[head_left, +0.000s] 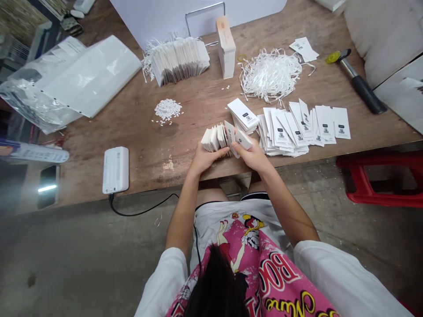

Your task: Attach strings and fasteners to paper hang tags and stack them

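Note:
Near the table's front edge, my left hand [205,157] is wrapped round a thick stack of small white cards [214,137], their edges fanned upward. My right hand [251,154] pinches a few white tags [243,139] at the right end of that stack, the thumb on top. Just beyond my right hand lies a neat pile of printed white tags [243,114]. A wide spread of loose printed tags [287,130] covers the table to its right.
White strings [271,75] lie heaped behind the tags. A row of strung tags [180,60], an upright card stack [226,53] and tiny white pieces [168,109] sit further left. A hammer [360,83] lies right; a white power bank [115,170] with cable is front left.

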`<move>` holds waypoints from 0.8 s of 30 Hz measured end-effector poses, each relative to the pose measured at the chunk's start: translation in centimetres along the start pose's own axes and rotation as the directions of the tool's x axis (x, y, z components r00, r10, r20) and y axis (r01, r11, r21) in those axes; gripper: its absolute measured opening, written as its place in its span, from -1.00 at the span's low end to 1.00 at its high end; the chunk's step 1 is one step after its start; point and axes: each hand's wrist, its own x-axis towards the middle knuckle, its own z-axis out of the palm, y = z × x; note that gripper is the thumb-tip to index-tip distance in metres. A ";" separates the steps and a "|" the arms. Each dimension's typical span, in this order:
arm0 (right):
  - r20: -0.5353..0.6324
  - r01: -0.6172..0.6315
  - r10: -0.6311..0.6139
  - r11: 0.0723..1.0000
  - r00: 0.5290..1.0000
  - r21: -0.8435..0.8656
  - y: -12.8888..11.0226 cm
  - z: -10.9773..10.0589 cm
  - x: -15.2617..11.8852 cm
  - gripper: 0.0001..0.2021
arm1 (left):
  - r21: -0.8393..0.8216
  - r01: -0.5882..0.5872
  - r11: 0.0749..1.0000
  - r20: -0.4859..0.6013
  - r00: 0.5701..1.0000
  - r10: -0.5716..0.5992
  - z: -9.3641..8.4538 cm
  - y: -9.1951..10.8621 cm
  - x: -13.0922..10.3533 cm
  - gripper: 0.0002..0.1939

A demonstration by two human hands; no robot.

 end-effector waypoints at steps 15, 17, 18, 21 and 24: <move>-0.208 -0.091 0.144 0.965 0.967 0.245 -1.8 0.8 0.3 -0.51 | -0.416 0.048 0.908 -0.095 0.991 -0.096 -0.2 0.2 -0.1 -0.47; -0.174 -0.124 0.161 0.971 0.972 0.203 -2.4 0.5 0.4 -0.55 | -0.469 0.096 0.878 -0.096 0.983 -0.159 -0.3 0.4 -0.1 -0.45; -0.146 -0.140 0.168 0.973 0.975 0.182 -2.7 0.5 0.4 -0.56 | -0.484 0.111 0.868 -0.089 0.981 -0.175 -0.3 0.4 -0.1 -0.44; -0.075 -0.123 0.130 0.988 0.989 0.097 -3.6 0.6 0.4 -0.59 | -0.477 0.103 0.873 -0.072 0.985 -0.155 -0.1 0.3 0.1 -0.45; -0.036 -0.009 0.005 0.995 0.999 -0.096 -4.4 1.0 0.2 -0.62 | -0.440 0.045 0.897 -0.136 0.984 -0.116 0.2 0.3 0.1 -0.45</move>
